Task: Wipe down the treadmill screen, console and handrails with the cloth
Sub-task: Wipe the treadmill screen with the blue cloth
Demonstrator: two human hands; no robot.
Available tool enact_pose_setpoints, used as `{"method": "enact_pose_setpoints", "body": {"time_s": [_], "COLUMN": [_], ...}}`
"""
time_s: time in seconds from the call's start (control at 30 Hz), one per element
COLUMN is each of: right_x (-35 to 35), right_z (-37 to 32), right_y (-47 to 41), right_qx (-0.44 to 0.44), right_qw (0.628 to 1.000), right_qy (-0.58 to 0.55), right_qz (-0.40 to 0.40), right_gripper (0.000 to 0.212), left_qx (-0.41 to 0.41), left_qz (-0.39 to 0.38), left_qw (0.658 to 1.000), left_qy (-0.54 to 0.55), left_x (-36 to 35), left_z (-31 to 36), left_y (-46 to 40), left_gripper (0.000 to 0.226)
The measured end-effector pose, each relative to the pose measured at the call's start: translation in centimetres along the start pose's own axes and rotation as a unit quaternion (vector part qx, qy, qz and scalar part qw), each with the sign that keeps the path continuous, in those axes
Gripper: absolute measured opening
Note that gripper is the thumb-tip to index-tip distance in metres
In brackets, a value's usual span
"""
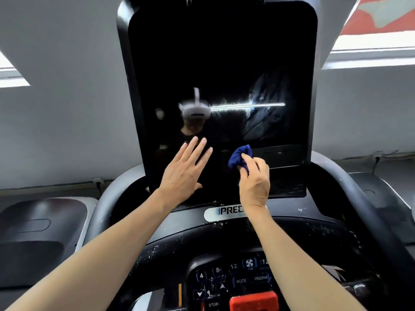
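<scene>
The treadmill's tall black screen [222, 63] fills the middle of the view, with smears on its right half. My right hand [254, 182] is shut on a bunched dark blue cloth [239, 157], pressed against the lower part of the screen. My left hand [183, 171] is open, fingers spread, flat against the lower left of the screen. Below lies the black console [314, 234], speckled with white flecks, with a button panel [233, 279] and a red stop button [253, 300]. Grey handrail arms [368, 198] curve off at each side.
Another treadmill's grey and black deck [42, 223] stands to the left. A grey wall [67, 131] rises behind, with bright windows at upper left and upper right. Cables run along the wall base.
</scene>
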State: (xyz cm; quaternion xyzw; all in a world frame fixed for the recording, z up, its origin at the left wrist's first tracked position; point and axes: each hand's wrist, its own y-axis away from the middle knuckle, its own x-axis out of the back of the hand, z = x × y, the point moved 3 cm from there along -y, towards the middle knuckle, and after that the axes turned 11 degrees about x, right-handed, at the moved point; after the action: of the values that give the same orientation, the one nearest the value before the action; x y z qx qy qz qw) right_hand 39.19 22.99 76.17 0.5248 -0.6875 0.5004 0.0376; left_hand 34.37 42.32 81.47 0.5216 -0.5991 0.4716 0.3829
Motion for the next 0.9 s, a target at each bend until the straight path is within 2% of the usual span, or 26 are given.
{"method": "enact_pose_setpoints", "body": {"time_s": [0.07,0.2,0.23,0.33,0.37,0.4,0.47,0.53,0.57,0.67,0.7,0.83,0.87,0.9], "right_x": [-0.6,-0.6,0.0,1.1,0.7,0.0,-0.8,-0.4,0.3,1.8,1.5,0.6,1.3,2.2], "right_z": [-1.6,-1.2,0.1,2.4,1.6,0.3,-1.2,-0.1,1.1,4.0,3.4,1.9,2.8,4.1], "right_y": [0.7,0.3,0.0,0.4,0.8,1.1,0.7,-0.9,-1.6,-1.1,-0.4,-0.9,-2.0,-2.9], "right_qx": [-0.018,0.096,0.079,-0.054,-0.058,-0.029,0.085,0.150,0.137,-0.022,-0.025,0.156,0.149,0.104], "right_qw": [1.000,0.993,0.995,0.998,0.998,1.000,0.996,0.987,0.989,0.999,0.999,0.985,0.986,0.993], "right_qy": [-0.001,0.009,0.009,-0.011,-0.002,0.008,0.010,0.026,0.036,0.031,0.039,0.048,0.051,0.052], "right_qz": [-0.006,-0.065,-0.053,0.023,0.024,0.006,-0.039,-0.054,-0.038,0.027,0.027,-0.052,-0.052,-0.034], "right_gripper": [0.037,0.031,0.030,0.031,0.030,0.029,0.028,0.026,0.026,0.033,0.033,0.024,0.025,0.027], "left_qx": [0.014,0.005,0.000,0.004,0.006,0.007,0.010,0.007,0.003,0.006,0.006,0.002,0.000,-0.001], "left_qz": [-0.002,0.026,0.031,0.032,0.026,0.019,0.011,0.001,-0.005,-0.003,-0.003,-0.006,-0.005,-0.004], "left_qw": [1.000,0.999,0.999,0.999,0.999,1.000,1.000,1.000,1.000,1.000,1.000,0.999,0.999,0.999], "left_qy": [-0.003,-0.022,-0.025,-0.024,-0.023,-0.021,-0.018,-0.022,-0.026,-0.031,-0.030,-0.033,-0.034,-0.034], "left_x": [-0.2,0.4,0.7,1.2,1.2,1.2,1.2,1.1,1.1,1.0,1.0,1.1,1.1,1.1], "left_z": [1.1,2.7,3.0,3.8,4.1,4.3,4.4,4.1,4.1,4.2,4.2,4.1,4.1,4.1], "left_y": [-0.4,-1.1,-1.5,-3.0,-3.4,-3.7,-4.1,-4.3,-4.3,-4.4,-4.4,-4.4,-4.3,-4.3], "left_gripper": [0.122,0.121,0.121,0.125,0.127,0.129,0.130,0.132,0.133,0.134,0.134,0.133,0.132,0.132]}}
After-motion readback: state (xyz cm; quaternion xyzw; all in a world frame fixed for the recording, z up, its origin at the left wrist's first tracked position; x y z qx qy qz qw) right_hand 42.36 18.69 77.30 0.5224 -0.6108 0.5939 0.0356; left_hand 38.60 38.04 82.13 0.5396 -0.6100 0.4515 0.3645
